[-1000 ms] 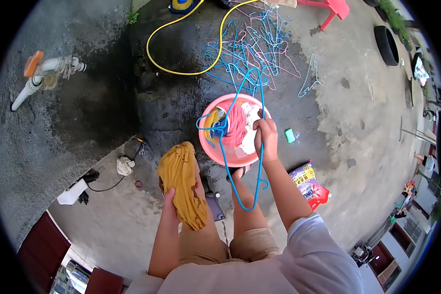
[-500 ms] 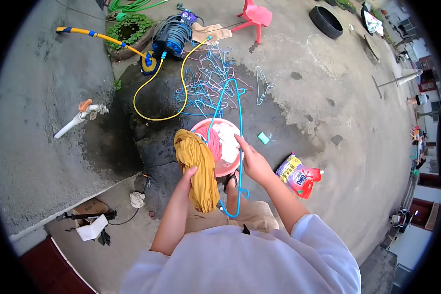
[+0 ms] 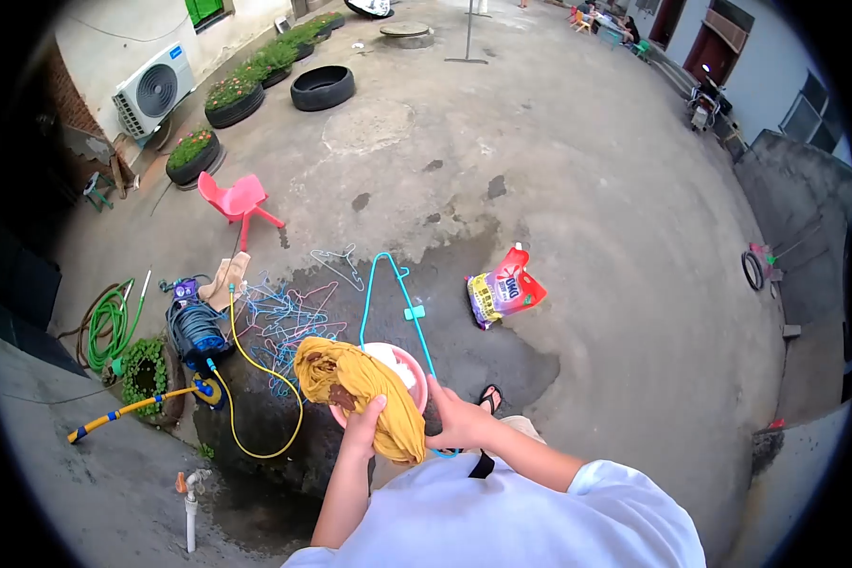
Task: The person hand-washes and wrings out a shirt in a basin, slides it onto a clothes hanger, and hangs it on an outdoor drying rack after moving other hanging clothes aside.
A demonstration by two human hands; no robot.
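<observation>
A bunched mustard-yellow cloth [image 3: 395, 405] is held in my left hand [image 3: 363, 431], whose thumb lies over its lower side. My right hand [image 3: 455, 417] has its fingers closed on the lower part of a large blue hanger [image 3: 418, 327], beside the cloth. The hanger stretches forward over the ground, and its lower end is partly hidden behind the hand. Below the cloth, a pink basin [image 3: 417, 373] with white fabric [image 3: 388, 357] in it is partly covered.
Tangled hangers [image 3: 284, 317] lie left of the basin, near a yellow hose [image 3: 256, 452] and a hose reel [image 3: 196, 331]. Ahead are a detergent bag [image 3: 505, 291], a red chair [image 3: 240, 197] and a tyre [image 3: 323, 88]. People sit far off at the upper right.
The view has swung toward the yard and right. The yellow cloth and the blue hanger have come close together, and the cloth now covers part of the basin. Both hands keep their holds.
</observation>
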